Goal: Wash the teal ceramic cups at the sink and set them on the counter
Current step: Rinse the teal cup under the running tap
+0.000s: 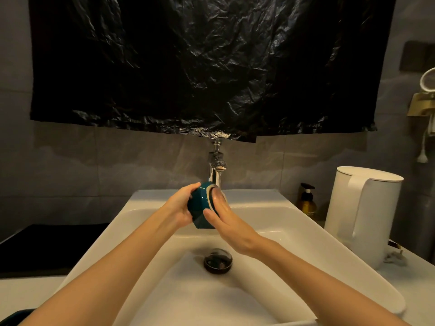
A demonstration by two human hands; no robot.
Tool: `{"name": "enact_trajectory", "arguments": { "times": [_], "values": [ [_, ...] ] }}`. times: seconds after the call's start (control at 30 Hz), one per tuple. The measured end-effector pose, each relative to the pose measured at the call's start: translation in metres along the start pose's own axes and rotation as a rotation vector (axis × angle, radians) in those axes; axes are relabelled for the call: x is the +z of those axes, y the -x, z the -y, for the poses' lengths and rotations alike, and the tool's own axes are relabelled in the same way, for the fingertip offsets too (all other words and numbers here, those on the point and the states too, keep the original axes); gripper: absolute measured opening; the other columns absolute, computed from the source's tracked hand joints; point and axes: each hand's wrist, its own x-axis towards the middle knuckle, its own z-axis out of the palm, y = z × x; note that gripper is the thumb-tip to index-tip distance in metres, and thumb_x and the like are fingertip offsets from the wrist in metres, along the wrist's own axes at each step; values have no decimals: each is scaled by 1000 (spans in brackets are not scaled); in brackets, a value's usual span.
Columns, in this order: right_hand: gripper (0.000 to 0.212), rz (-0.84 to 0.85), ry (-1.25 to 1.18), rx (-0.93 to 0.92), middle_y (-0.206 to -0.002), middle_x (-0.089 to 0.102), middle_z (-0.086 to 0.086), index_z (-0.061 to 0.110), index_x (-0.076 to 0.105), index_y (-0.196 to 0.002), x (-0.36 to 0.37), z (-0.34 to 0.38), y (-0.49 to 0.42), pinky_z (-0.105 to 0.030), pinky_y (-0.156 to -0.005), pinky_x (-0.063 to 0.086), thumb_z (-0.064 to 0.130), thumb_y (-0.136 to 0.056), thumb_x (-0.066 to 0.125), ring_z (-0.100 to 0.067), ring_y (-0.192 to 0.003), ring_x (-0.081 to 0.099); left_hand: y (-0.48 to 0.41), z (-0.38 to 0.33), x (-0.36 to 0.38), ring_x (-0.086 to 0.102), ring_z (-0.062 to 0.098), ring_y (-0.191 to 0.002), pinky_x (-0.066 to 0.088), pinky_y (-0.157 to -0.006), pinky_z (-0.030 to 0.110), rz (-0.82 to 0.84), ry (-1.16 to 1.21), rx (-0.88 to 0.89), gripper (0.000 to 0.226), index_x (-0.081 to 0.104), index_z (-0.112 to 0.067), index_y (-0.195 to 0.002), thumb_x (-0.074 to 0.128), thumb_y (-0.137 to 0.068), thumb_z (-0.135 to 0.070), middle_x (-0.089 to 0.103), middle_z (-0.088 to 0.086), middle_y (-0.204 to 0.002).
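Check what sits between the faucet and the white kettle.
An amber pump bottle with a black pump top stands there, nearer the white kettle than the faucet. The head view shows it.

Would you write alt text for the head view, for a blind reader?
Over a white sink, the left hand grips a teal cup under the tap while the right hand rubs its mouth. A white kettle stands right.

Pale counter — inset white sink, white kettle and amber pump bottle on right.
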Motion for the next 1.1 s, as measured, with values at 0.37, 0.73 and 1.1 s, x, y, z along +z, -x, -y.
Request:
{"name": "enact_trajectory", "arguments": {
  "times": [0.37,0.73,1.1],
  "values": [
    [69,-2,-203,45,-155,11,13,37,-9,-150,5,0,0,-32,-115,26,53,-95,30,-8,-138,23,-1,7,6,61,27,-91,51,-82,40,2,9,49,28,59,-7,-111,55,-94,-30,65,14,-97],
    [51,63,-260,110,-139,32,15,25,21,-150,-7,7,14,-18,-103,27,37,-102,33,-3,-128,33,-1,1,2,62,26,-84,52,-71,36,-15,-37,127,25,61,-6,-101,54,-94,-29,65,15,-94],
    [46,-257,-967,664,-121,61,-18,7,51,-124,-50,-20,-5,-40,-75,57,44,-96,48,-34,-100,65,10,23,16,63,18,-84,53,-67,29,259,-1013,636,22,62,-13,-104,61,-90,-30,67,5,-94]
  ]
}}
